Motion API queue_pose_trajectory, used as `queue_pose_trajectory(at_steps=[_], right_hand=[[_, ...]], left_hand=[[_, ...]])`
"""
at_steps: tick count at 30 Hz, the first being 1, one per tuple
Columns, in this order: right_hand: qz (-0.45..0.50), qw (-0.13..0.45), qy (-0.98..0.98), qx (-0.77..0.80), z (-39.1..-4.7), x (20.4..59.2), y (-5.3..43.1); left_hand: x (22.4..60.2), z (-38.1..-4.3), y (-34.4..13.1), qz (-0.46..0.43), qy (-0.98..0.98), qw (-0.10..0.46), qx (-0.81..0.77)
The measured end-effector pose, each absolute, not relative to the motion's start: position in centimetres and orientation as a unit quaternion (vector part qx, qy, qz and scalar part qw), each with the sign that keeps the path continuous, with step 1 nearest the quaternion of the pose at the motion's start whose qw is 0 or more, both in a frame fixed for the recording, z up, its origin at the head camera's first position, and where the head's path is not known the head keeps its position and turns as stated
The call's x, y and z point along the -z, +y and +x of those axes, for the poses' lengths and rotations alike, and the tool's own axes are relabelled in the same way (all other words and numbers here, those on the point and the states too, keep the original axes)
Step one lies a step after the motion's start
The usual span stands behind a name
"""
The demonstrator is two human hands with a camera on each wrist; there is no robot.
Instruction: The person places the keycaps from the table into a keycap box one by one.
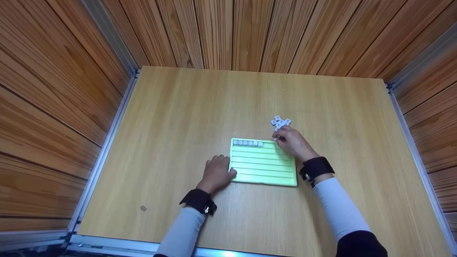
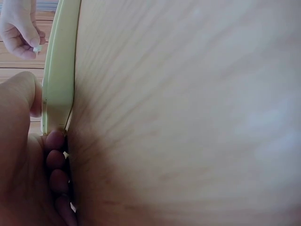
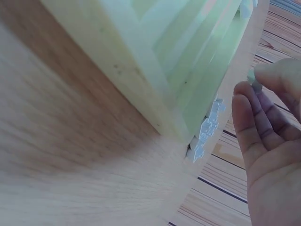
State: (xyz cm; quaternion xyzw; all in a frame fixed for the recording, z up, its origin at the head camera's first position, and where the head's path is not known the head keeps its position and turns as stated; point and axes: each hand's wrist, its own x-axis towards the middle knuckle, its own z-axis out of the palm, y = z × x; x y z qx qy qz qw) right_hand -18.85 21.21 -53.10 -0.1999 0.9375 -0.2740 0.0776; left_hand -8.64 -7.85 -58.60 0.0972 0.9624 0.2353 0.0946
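A light green ridged board (image 1: 264, 167) with raised rims lies on the table, its top groove holding a row of several small white tiles (image 1: 247, 143) at the left end. My left hand (image 1: 216, 172) holds the board's left edge, thumb over the rim and fingers along the side. Above the board's top right corner, my right hand (image 1: 291, 142) pinches one small white tile (image 3: 254, 81) between thumb and fingertips. Just beyond that hand lies a loose pile of white tiles (image 1: 280, 122), partly hidden by the fingers in the head view.
The wooden table (image 1: 171, 142) carries a small dark spot (image 1: 143, 208) at the front left. Plank walls (image 1: 250, 35) stand behind and at both sides, with metal rails (image 1: 103, 150) along the table's edges.
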Motion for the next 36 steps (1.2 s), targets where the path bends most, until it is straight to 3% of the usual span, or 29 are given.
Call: queue_pose_trajectory(at_steps=[22, 36], right_hand=[[-0.281, 0.060, 0.922, 0.261, -18.3, 54.0, 18.9], [-0.281, 0.074, 0.921, 0.260, -18.2, 54.3, 18.6]], left_hand=[[58.6, -8.6, -7.8, 0.103, 0.965, 0.077, -0.228], [58.6, -8.6, -7.8, 0.092, 0.964, 0.093, -0.231]])
